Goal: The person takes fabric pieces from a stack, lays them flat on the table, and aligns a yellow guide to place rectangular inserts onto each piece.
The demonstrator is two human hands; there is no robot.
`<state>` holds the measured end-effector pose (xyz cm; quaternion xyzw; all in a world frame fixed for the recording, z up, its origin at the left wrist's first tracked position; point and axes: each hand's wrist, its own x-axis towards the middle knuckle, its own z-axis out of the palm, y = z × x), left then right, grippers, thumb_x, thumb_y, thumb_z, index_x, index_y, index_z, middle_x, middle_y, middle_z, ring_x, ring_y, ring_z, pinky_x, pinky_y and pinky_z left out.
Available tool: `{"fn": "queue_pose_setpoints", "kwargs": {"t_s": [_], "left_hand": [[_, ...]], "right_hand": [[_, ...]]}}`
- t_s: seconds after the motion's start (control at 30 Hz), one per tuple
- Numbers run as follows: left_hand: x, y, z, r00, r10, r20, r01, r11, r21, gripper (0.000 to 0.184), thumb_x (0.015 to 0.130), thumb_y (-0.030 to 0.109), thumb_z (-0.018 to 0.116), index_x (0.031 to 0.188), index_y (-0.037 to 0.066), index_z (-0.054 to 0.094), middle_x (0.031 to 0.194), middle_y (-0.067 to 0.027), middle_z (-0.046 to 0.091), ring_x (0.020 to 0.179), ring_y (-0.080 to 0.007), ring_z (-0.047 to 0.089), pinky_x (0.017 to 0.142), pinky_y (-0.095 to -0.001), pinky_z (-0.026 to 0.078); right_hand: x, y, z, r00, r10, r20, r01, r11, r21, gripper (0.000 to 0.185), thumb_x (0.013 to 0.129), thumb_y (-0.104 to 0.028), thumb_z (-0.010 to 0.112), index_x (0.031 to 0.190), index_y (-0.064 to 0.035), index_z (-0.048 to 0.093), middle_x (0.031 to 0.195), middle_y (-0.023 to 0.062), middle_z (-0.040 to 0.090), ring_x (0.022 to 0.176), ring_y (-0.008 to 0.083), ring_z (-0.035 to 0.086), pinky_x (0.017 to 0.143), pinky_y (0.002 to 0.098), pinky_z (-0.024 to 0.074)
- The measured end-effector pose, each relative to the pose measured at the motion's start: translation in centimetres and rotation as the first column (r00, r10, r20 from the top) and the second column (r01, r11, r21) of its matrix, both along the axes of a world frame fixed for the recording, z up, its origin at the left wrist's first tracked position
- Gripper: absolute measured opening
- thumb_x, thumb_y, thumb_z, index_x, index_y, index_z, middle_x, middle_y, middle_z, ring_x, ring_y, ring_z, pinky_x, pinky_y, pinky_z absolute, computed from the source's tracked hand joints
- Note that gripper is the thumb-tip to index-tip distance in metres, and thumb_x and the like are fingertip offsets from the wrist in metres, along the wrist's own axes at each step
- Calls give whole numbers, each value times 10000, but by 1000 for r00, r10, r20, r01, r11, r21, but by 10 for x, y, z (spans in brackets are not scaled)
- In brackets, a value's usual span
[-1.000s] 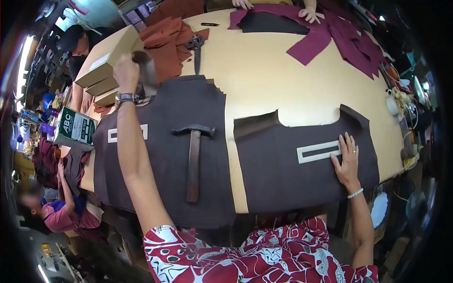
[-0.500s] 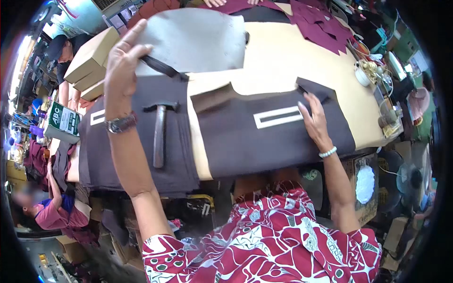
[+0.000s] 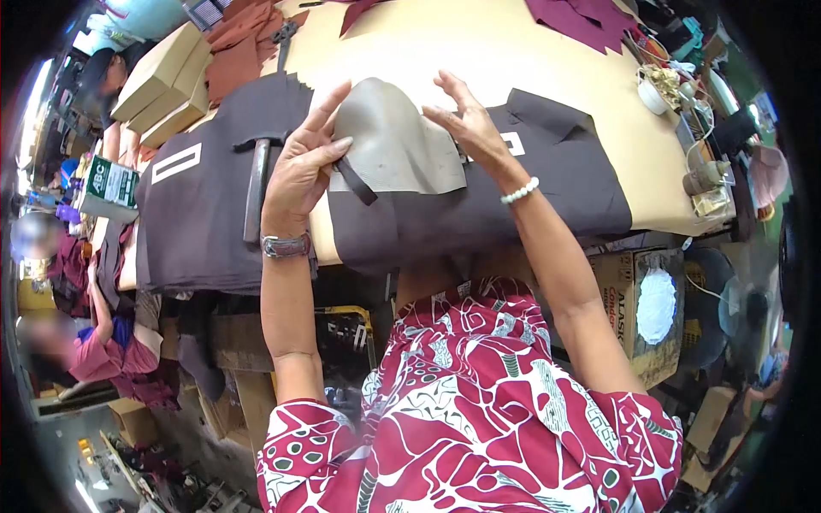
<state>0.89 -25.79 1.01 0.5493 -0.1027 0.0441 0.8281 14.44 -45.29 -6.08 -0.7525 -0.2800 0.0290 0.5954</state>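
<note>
My left hand [image 3: 304, 162] grips the edge of a grey curved sheet [image 3: 393, 145] between thumb and fingers. A dark strap hangs from the sheet beside that hand. At the sheet's right side, my right hand [image 3: 469, 126] is raised with its fingers apart. The sheet covers part of a dark cut fabric piece [image 3: 564, 188], whose white rectangular frame [image 3: 513, 143] shows only at its right end. To the left, a hammer [image 3: 256, 184] lies on a stack of dark fabric [image 3: 201, 231] bearing another white frame [image 3: 176, 162].
Cardboard boxes [image 3: 162, 81], rust-coloured fabric [image 3: 235, 56] and black scissors [image 3: 284, 38] are at the back left. A green and white ABC box [image 3: 111, 184] stands at the left. Maroon fabric [image 3: 590, 21] lies at the back right. Two people are at the left.
The grey sheet has come down from the upper left onto the dark fabric piece, with my left hand. My right hand has lifted off the fabric and moved left toward the sheet. The view has shifted.
</note>
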Motion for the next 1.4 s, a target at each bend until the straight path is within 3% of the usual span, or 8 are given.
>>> {"fn": "queue_pose_setpoints", "kwargs": {"t_s": [0.13, 0.37, 0.57, 0.8, 0.93, 1.07, 1.2, 1.4], "left_hand": [[-20, 3, 20, 998, -27, 50, 23, 996, 83, 587, 861, -76, 460, 1414, 49, 308, 1307, -161, 487, 1134, -154, 515, 957, -258, 420], [-69, 51, -10, 906, 393, -157, -286, 843, 456, 509, 915, 12, 448, 1406, 86, 334, 1267, -123, 539, 965, -134, 610, 696, -169, 489], [-61, 33, -86, 584, 811, -22, -662, 492, 565, 369, 961, 148, 461, 1305, 13, 451, 936, -57, 633, 634, -50, 546, 536, -187, 427], [-32, 21, -93, 646, 693, 321, -282, -175, 943, 481, 831, 347, 634, 1184, 28, 568, 732, -191, 646, 701, -322, 645, 638, -380, 494], [-26, 34, -97, 576, 758, 304, -365, -95, 926, 259, 848, 254, 612, 973, 31, 652, 780, -182, 657, 749, -311, 657, 652, -389, 496], [-52, 45, -38, 638, 766, -74, -703, 619, 349, 188, 915, 169, 521, 824, 24, 599, 658, -53, 614, 453, -61, 465, 409, -183, 341], [-59, 35, 11, 604, 796, 44, -793, 594, 135, 170, 911, 201, 540, 796, 82, 577, 654, 14, 540, 465, -12, 409, 388, -154, 270], [-4, -46, 21, 933, 360, 0, -357, 926, 123, 255, 785, 128, 724, 659, 134, 502, 637, 71, 477, 541, 7, 420, 474, -138, 342]], "right_hand": [[-6, 12, 41, 878, 477, -48, -469, 876, 113, 329, 844, -313, 647, 973, -11, 652, 867, 53, 638, 831, 147, 588, 763, 287, 469], [8, -24, 47, 1000, -15, 21, 8, 947, 320, 182, 924, -184, 557, 939, -21, 636, 768, -23, 576, 717, 39, 496, 642, 181, 409], [24, -49, 6, 919, -68, -388, 322, 698, 640, 242, 949, -171, 507, 1090, 24, 536, 1015, 80, 605, 895, 147, 591, 807, 280, 490], [37, -96, -28, 830, -106, -547, 362, 849, 385, 201, 936, -146, 523, 1073, 1, 539, 987, 75, 609, 892, 136, 591, 781, 256, 487], [51, -116, -25, 859, -338, -386, 404, 909, 103, 285, 916, -149, 540, 1134, 36, 544, 1034, 84, 613, 900, 149, 585, 818, 266, 460], [59, -130, -17, 846, -526, -85, 474, 816, -332, 414, 870, -179, 591, 1189, 71, 509, 1065, 141, 614, 973, 199, 575, 870, 313, 439], [39, -108, -3, 659, -334, 674, 682, 643, -348, 509, 830, -244, 645, 1197, 78, 499, 1206, 237, 538, 1118, 303, 526, 944, 394, 408], [-62, 11, 61, 899, 436, 39, -435, 900, -40, 708, 786, -262, 707, 1322, 57, 371, 1109, 162, 557, 1045, 240, 531, 891, 357, 413]]}}
